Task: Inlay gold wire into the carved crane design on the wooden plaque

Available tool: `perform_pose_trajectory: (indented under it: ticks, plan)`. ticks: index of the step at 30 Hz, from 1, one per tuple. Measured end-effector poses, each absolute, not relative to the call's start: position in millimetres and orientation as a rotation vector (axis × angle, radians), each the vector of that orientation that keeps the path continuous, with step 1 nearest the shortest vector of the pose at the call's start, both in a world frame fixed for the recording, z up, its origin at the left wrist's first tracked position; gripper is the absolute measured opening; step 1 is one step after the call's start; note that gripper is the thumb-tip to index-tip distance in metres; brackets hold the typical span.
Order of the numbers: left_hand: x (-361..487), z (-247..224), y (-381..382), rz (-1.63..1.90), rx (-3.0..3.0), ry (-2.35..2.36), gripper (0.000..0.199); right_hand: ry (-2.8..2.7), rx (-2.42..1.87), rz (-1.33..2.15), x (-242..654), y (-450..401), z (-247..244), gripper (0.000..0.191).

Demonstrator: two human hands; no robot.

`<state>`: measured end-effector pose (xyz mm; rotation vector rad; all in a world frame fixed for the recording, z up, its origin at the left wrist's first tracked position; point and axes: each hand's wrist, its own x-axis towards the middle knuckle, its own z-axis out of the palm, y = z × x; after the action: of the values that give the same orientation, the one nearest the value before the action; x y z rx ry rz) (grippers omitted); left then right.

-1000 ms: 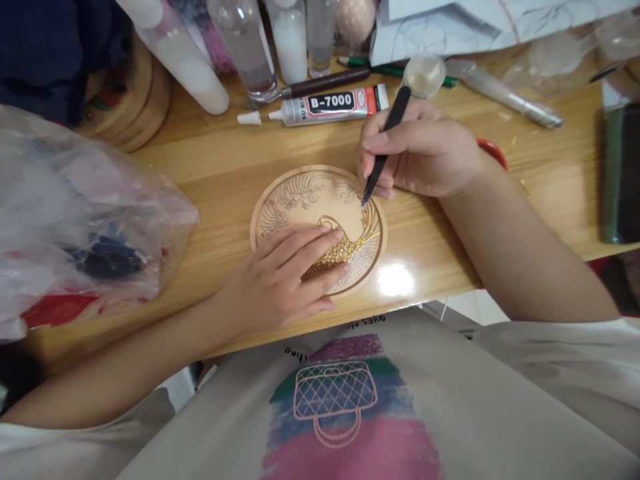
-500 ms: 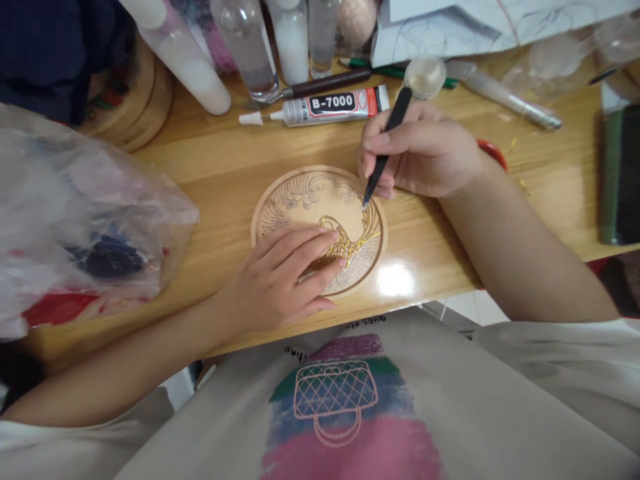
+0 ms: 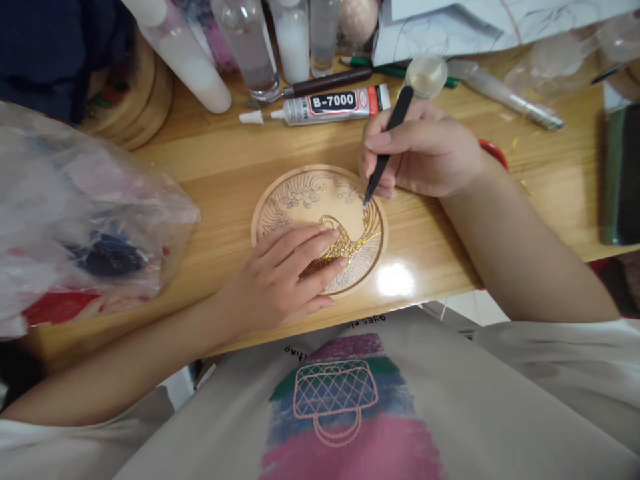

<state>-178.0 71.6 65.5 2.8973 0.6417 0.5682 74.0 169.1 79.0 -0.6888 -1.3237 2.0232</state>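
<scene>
A round wooden plaque [image 3: 320,180] with printed wave lines lies on the table. Gold wire forms a scaly fish shape [image 3: 350,247] on it, with long curved tail lines at the right. My left hand [image 3: 285,277] rests over the plaque's lower left, fingers spread and lying flat, hiding part of the fish. My right hand [image 3: 420,150] is closed around black tweezers [image 3: 390,140]. Their tips point down at the upper end of the gold tail lines. Whether anything is between the tips is too small to tell.
Behind the plaque lie a B-7000 glue tube [image 3: 335,105], a dark-handled tool [image 3: 330,83] and a small round container [image 3: 427,76]. Bottles [image 3: 247,50] stand farther back. A plastic bag [image 3: 95,220] fills the left side. A phone-like dark object [image 3: 621,177] lies far right.
</scene>
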Motion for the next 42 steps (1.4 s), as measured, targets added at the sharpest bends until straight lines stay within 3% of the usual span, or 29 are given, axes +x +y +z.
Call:
perform_pose_trajectory:
  ticks: [8, 14, 42]
  plan:
    - [-178.1, 66.0, 72.4, 0.531, 2.849, 0.639, 0.033, -1.311, -0.696, 2.022, 73.6, 168.8, 79.6, 0.022]
    - [-178.0, 66.6, 73.1, 0.57, 2.828, 0.697, 0.045, -1.295, -0.712, 2.024, 74.1, 168.7, 79.9, 0.021]
    - [-176.9, 66.8, 73.1, 0.46, 2.878, 0.629, 0.037, -1.306, -0.737, 2.038, 75.0, 169.1, 80.2, 0.021]
